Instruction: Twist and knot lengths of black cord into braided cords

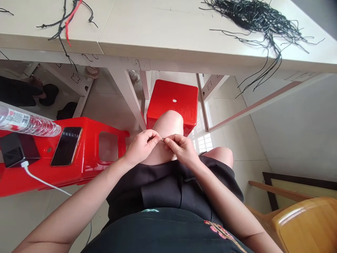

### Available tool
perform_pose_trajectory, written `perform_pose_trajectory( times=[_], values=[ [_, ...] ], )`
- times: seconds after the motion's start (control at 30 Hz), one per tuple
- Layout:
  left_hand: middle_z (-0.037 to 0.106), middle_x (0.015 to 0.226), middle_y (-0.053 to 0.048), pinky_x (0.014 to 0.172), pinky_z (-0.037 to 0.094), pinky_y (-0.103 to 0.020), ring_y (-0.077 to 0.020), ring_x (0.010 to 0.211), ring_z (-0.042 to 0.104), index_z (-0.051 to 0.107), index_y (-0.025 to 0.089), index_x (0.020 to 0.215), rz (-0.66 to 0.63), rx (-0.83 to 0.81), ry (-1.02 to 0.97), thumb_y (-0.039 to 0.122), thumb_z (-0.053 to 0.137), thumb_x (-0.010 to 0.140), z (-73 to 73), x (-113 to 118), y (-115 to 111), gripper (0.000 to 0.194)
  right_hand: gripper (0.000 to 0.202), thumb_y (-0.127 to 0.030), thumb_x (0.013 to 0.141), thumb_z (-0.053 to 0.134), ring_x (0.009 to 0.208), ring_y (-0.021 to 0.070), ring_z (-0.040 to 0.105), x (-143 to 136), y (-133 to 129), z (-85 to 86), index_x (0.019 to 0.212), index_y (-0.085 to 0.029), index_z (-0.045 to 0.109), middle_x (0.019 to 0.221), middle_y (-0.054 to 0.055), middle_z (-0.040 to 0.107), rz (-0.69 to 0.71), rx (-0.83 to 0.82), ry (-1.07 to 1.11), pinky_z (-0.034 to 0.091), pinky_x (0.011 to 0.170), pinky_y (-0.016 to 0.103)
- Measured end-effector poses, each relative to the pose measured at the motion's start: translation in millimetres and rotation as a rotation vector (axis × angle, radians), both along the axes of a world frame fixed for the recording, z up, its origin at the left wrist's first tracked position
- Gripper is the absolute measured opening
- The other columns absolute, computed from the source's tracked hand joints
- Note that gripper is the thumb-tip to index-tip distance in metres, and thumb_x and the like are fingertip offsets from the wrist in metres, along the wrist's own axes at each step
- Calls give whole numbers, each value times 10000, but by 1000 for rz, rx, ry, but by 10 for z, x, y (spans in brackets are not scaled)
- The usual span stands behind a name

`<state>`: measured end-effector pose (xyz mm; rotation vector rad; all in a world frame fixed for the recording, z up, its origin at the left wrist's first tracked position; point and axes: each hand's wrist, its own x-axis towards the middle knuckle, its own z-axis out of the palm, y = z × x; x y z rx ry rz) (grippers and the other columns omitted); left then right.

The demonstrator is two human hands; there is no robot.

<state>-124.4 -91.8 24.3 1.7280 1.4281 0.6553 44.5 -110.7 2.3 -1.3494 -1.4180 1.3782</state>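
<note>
Above my raised knee, my left hand [144, 144] pinches one end of a thin dark cord [163, 139] between thumb and forefinger. My right hand [182, 147] grips the same cord just to the right, its fingertips close to those of the left. Only a short stretch of cord shows between the two hands; the rest is mostly hidden by the fingers. On the table, a tangled pile of black cords [255, 17] lies at the right, several ends hanging over the edge. Knotted black cords [61, 26] and a red cord [67, 30] lie at the left.
A red stool [172, 95] stands under the table [163, 31]. Another red stool [91, 154] at the left bears a phone [66, 146], a plastic bottle [31, 123] and a black box [18, 149] with a white cable. A wooden chair [308, 225] is at the lower right.
</note>
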Motion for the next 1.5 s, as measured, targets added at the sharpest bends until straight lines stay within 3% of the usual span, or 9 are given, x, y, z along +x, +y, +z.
perform_pose_trajectory(
  times=[0.2, 0.4, 0.57, 0.63, 0.73, 0.83, 0.93, 1.03, 1.5],
  values=[
    [608, 670, 3, 552, 392, -245, -142, 614, 526, 595, 195, 755, -5, -246, 117, 477, 513, 823, -23, -214, -10, 302, 301, -442, 866, 492, 517, 90, 425, -43, -195, -46, 777, -166, 572, 577, -35, 504, -8, -46, -49, 353, 493, 208],
    [557, 592, 20, 493, 355, -244, -137, 531, 492, 598, 204, 772, -70, -320, 178, 465, 490, 827, -14, -313, -37, 287, 258, -369, 893, 449, 571, 119, 540, 30, -380, -104, 831, -168, 599, 641, 6, 607, 87, 22, -290, 425, 558, 227],
    [569, 643, 15, 527, 349, -253, -141, 579, 492, 596, 207, 759, -30, -332, 213, 485, 483, 823, 71, -256, -64, 307, 224, -290, 849, 502, 922, 241, 650, 402, -384, -116, 955, -156, 646, 948, 106, 704, 101, 139, -572, 511, 830, 393],
    [559, 632, 18, 530, 343, -259, -139, 568, 475, 599, 207, 761, -10, -338, 221, 494, 487, 816, 86, -234, -75, 313, 357, -287, 838, 509, 1198, 299, 531, 411, -360, -20, 1142, -122, 597, 1222, 182, 610, -13, 282, -668, 432, 986, 496],
    [585, 662, 12, 553, 366, -265, -151, 607, 503, 602, 208, 778, -13, -348, 174, 516, 498, 802, 49, -216, -84, 325, 516, -350, 918, 396, 1397, 264, 305, 115, -320, 111, 1362, -89, 414, 1460, 219, 374, -225, 456, -690, 312, 1101, 506],
    [641, 754, -11, 628, 407, -277, -175, 717, 560, 603, 197, 776, -38, -319, 98, 439, 516, 794, -47, -206, -77, 258, 602, -406, 943, 293, 1469, 269, 45, -319, -249, 50, 1464, -108, 244, 1554, 188, 190, -160, 454, -763, 155, 1127, 599],
    [648, 767, -18, 666, 424, -277, -171, 741, 568, 594, 185, 755, -41, -276, 6, 360, 517, 784, -147, -180, -46, 193, 648, -482, 924, 307, 1465, 305, 26, -529, -154, -147, 1462, -123, 284, 1547, 178, 222, -121, 409, -916, 71, 1118, 630],
    [615, 697, -3, 602, 401, -256, -145, 660, 525, 596, 179, 736, -33, -255, -42, 374, 523, 792, -184, -116, 15, 216, 651, -502, 913, 321, 1459, 331, -33, -474, -59, -272, 1474, -174, 277, 1570, 150, 158, -180, 425, -1009, 55, 1103, 645],
    [488, 542, 30, 486, 308, -221, -84, 512, 376, 587, 172, 634, -9, -331, -231, 432, 635, 757, -108, 97, 295, 291, 632, -551, 922, 207, 1448, 362, -37, -293, 255, -182, 1488, -270, 211, 1573, 119, 68, -348, 365, -1109, 99, 1037, 706]
  ],
)
